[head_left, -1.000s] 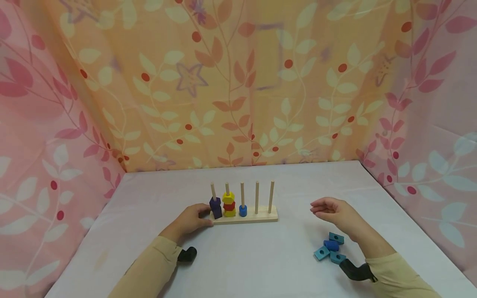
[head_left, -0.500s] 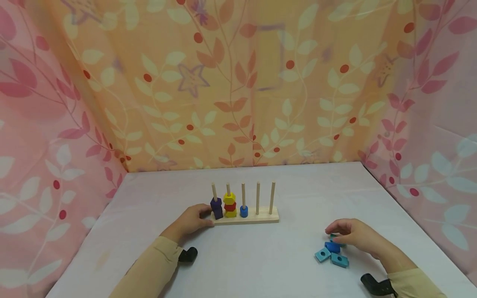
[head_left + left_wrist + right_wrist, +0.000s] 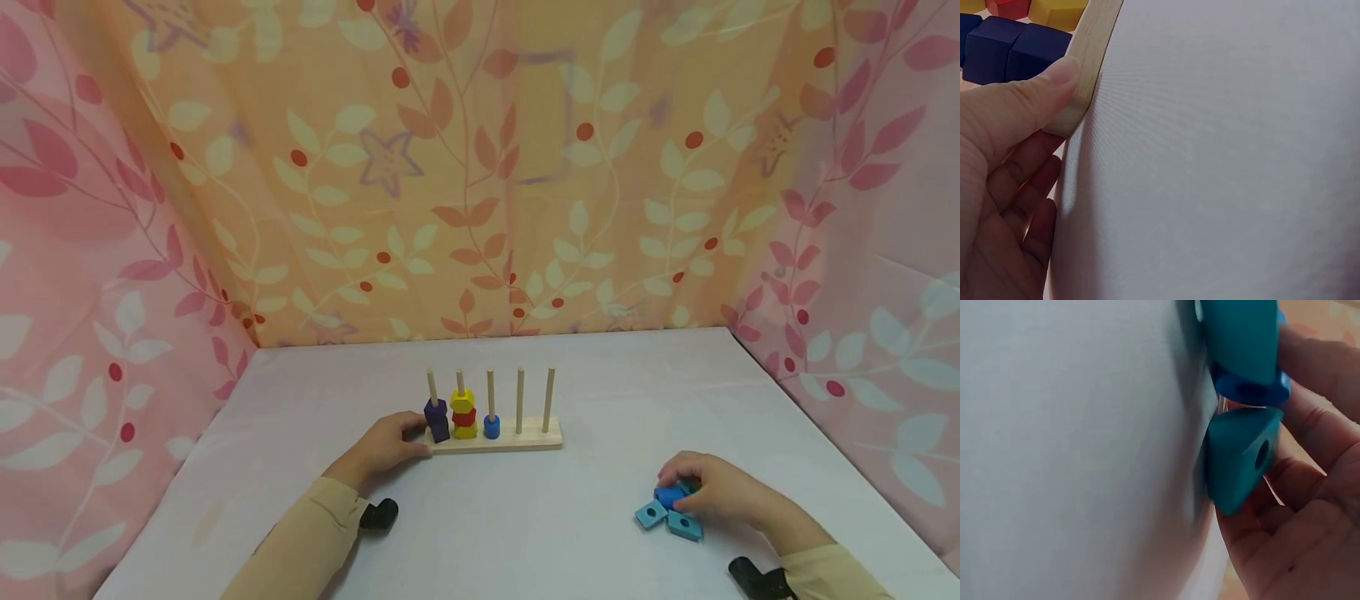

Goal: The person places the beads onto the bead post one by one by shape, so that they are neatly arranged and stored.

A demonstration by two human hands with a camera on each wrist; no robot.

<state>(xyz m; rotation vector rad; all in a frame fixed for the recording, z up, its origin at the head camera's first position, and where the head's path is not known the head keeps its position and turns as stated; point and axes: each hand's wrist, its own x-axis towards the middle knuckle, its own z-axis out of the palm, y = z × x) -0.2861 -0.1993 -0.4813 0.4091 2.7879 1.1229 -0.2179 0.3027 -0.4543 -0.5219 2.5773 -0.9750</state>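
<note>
My left hand (image 3: 386,443) grips the left end of a wooden peg board (image 3: 525,442), thumb against its near edge. Dark purple blocks (image 3: 437,422) sit on the first peg. The second peg carries yellow and red beads (image 3: 464,417), and the third has one blue bead (image 3: 491,427) at its base. At the right, my right hand (image 3: 727,492) pinches a loose blue bead (image 3: 667,497) between thumb and fingers, low at the table. Two teal blocks (image 3: 651,514) with holes lie in front of it; another is mostly hidden behind the fingers. The right wrist view shows a teal block (image 3: 1241,459) beside the fingers.
The two right-hand pegs (image 3: 520,400) stand bare. A white cloth covers the table (image 3: 525,525). Patterned curtains (image 3: 480,167) rise at its back and sides. Black wrist mounts (image 3: 380,514) stick out from both sleeves.
My right hand has come down and toward the right onto the loose pieces, and its fingers have closed in on the blue bead. The left hand keeps its hold on the board.
</note>
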